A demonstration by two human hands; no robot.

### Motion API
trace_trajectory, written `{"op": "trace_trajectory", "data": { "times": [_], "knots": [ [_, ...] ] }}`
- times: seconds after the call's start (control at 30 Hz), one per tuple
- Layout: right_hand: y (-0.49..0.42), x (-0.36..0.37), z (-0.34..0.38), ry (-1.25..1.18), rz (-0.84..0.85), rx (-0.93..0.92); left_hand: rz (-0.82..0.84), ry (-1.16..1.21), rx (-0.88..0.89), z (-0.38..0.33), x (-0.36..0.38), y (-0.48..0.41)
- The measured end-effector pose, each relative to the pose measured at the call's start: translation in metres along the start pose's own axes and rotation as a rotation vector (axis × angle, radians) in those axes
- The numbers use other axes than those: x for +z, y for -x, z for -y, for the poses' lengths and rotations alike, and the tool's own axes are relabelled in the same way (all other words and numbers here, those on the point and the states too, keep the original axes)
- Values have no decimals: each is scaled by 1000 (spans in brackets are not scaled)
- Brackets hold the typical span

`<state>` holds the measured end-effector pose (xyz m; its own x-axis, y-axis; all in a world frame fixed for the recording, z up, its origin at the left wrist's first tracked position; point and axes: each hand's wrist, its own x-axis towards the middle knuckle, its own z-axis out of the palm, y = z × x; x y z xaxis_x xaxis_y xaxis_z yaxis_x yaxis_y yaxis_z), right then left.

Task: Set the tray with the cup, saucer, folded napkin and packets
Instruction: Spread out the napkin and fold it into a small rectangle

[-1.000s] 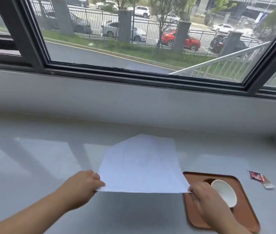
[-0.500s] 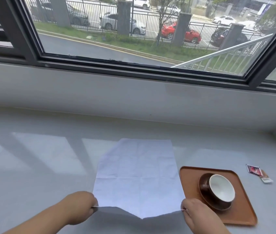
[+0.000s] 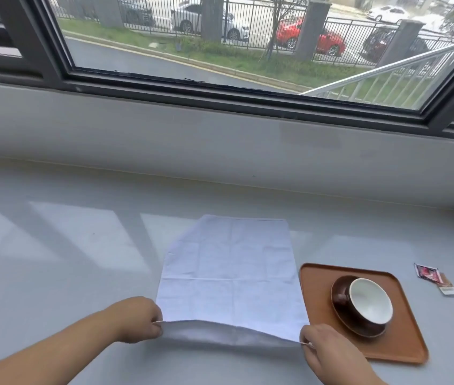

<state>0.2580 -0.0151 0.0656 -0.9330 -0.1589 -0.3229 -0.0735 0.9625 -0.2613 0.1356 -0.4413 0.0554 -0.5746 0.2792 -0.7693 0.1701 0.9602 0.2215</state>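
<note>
The napkin-folding step is judged to be in hand. The white napkin (image 3: 231,276) is spread flat on the grey surface (image 3: 53,259), and its near edge is pinched at both corners: the left hand (image 3: 137,319) has its grip closed on the left corner, the right hand (image 3: 323,348) has its grip closed on the right corner. Between the two grips the near edge is raised and sags slightly. The next move is judged to call for both corners being carried away together and laid evenly on the far edge. The napkin looks thin, with old crease lines crossing it. Just right of the right grip the brown tray (image 3: 317,290) carries the cup (image 3: 370,304) on its saucer (image 3: 339,304). Further right, off the tray, two packets (image 3: 434,277) lie.
</note>
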Motion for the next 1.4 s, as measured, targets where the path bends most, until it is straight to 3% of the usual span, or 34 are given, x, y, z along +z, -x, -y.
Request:
{"op": "trace_trajectory", "data": {
  "times": [0.2,0.4,0.47,0.7,0.9,1.1,1.2,1.3,1.4],
  "knots": [
    [5,11,1,48,59,8,51,222,-42,-12,-11,-16],
    [4,18,-1,55,63,-72,-397,481,-186,-12,-27,-58],
    [4,20,-3,15,-11,-118,-465,655,-233,-13,-35,-74],
    [-1,26,-12,61,22,-189,-431,1133,-474,-9,-60,-114],
    [-4,26,-17,56,-14,-233,-395,1505,-272,-13,-84,-128],
    [-7,31,-21,54,-30,-244,-333,1651,-69,-19,-115,-130],
    [-7,33,-22,75,-34,-234,-440,1517,-137,-21,-113,-131],
    [-7,30,-16,78,-55,-221,-673,942,-332,-17,-96,-125],
    [-5,24,-9,17,-98,-180,-684,590,-146,-36,-75,-106]
  ]
}}
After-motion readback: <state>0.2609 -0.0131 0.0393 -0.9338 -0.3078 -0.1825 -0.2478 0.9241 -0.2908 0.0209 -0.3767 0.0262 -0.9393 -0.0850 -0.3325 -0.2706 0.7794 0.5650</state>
